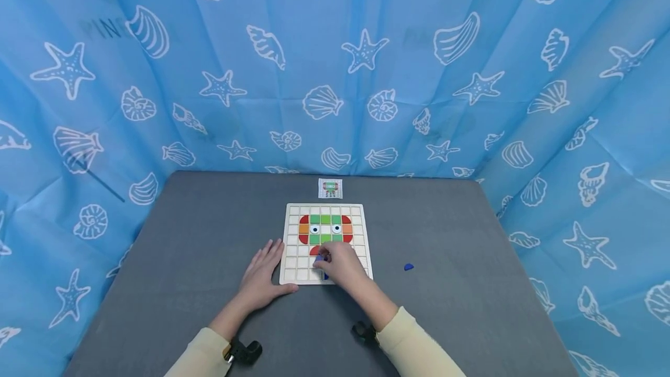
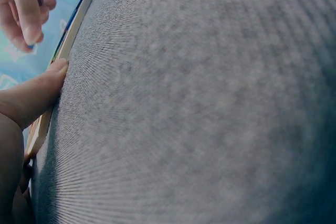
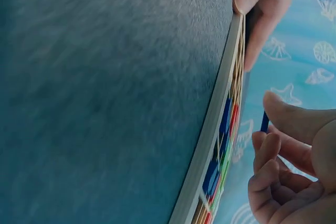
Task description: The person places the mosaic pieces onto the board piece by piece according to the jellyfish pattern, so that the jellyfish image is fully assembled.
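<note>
A white gridded board (image 1: 290, 262) lies on the table, with red, green, orange, white and blue pieces forming a figure with two eyes. My left hand (image 1: 262, 279) rests at its front left corner. The fingers stretch along the left side and the thumb (image 2: 44, 87) touches the front edge. Above the board's lower middle, my right hand (image 1: 344, 263) pinches a small blue piece (image 3: 264, 121) between thumb and forefinger, apart from the board in the right wrist view. Other blue pieces (image 3: 211, 177) sit in the board's cells. The right hand hides part of the lower rows.
A small picture card (image 1: 330, 188) with a similar figure lies behind the board. One loose blue half-round piece (image 1: 409, 267) is on the grey table (image 1: 445, 307) to the right. A blue shell-patterned curtain (image 1: 324, 63) hangs around the table's back and sides.
</note>
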`<action>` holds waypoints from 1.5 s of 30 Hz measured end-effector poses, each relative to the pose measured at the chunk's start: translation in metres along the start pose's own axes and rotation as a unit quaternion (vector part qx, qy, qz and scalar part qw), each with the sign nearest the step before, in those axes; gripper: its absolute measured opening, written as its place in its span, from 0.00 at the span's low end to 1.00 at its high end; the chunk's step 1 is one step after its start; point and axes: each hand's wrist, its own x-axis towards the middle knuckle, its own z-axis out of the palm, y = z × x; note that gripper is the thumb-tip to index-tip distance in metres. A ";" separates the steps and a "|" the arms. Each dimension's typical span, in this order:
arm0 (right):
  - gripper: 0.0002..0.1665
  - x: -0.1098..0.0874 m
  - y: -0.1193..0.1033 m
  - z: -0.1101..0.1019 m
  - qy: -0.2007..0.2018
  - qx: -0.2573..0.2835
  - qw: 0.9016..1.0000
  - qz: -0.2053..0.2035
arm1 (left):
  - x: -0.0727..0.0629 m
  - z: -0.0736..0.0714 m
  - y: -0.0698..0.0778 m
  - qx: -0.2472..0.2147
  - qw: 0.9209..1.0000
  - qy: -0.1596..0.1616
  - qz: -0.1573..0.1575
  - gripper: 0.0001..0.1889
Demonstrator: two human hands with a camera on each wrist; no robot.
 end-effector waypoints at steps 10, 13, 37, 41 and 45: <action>0.10 0.005 -0.008 0.010 -0.016 -0.026 0.999 0.022 | 0.001 0.000 -0.002 0.008 1.000 -0.019 -0.008 0.62; 0.09 0.006 -0.008 0.011 -0.021 -0.028 0.999 0.028 | 0.001 0.000 -0.001 0.006 1.000 -0.019 -0.008 0.62; 0.06 0.010 -0.008 0.014 -0.011 -0.043 0.999 0.014 | 0.000 -0.003 0.004 0.006 1.000 -0.018 -0.015 0.62; 0.06 0.008 -0.008 0.008 -0.012 -0.030 0.999 0.008 | 0.001 -0.002 0.003 0.013 1.000 -0.017 -0.012 0.62; 0.06 0.001 -0.005 -0.007 0.006 -0.018 1.000 0.000 | 0.001 -0.002 0.003 0.012 1.000 -0.017 -0.011 0.62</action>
